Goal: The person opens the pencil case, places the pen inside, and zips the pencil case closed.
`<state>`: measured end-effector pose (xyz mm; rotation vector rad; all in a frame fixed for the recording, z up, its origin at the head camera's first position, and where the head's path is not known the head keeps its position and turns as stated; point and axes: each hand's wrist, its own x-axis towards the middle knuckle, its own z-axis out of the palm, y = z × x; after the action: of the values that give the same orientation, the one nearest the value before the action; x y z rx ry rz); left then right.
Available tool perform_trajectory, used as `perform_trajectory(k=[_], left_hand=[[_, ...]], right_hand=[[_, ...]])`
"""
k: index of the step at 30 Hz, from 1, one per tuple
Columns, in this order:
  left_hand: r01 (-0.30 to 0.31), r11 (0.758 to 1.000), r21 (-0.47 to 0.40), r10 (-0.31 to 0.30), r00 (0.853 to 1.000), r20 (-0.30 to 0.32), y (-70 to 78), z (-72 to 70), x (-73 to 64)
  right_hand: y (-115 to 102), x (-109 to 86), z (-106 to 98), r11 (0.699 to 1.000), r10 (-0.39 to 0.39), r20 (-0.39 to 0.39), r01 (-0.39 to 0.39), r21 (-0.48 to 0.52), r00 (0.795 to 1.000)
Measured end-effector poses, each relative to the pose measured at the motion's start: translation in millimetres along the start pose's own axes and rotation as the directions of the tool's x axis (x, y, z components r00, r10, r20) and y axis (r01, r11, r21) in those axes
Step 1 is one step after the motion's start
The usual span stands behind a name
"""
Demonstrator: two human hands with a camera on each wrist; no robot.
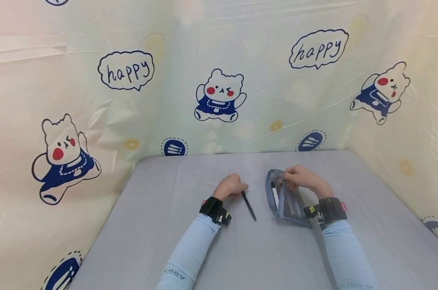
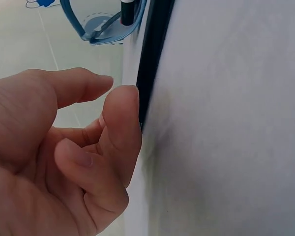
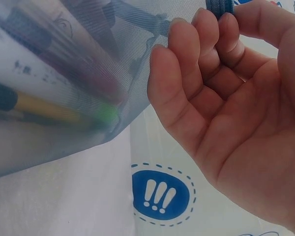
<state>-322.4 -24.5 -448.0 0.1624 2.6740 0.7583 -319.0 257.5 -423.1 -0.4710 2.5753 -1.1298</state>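
Observation:
A slim black pen [image 1: 249,206] lies on the table by my left hand [image 1: 229,186]. In the left wrist view, the thumb and fingers are loosely bent with a gap between them, and the pen [image 2: 152,54] runs just past the fingertips. My right hand [image 1: 302,177] pinches the upper rim of a blue mesh pencil case [image 1: 281,205], which gapes at the top. A white marker with a black cap [image 1: 275,195] shows inside it. Through the mesh in the right wrist view, several more pens [image 3: 49,105] appear, blurred.
The grey tabletop [image 1: 150,225] extends around both hands. A pale curtain [image 1: 262,104] printed with cartoon bears and "happy" bubbles stands behind the table and along its sides.

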Motion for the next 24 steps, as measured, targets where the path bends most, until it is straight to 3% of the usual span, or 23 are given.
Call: perform_trajectory(k=[10,24], left_hand=[[0.036,0.999,-0.025,-0.035,0.999,0.028,-4.1,5.9,-3.0],[0.031,1.000,0.002,-0.031,0.997,0.072,-4.5,5.6,-7.1]], right_hand=[[-0.1,2.4,2.4,1.000,0.029,-0.005,-0.029,0.000,1.000],[2.4,1.5,1.2,1.000,-0.001,0.005,0.001,0.020,1.000]])
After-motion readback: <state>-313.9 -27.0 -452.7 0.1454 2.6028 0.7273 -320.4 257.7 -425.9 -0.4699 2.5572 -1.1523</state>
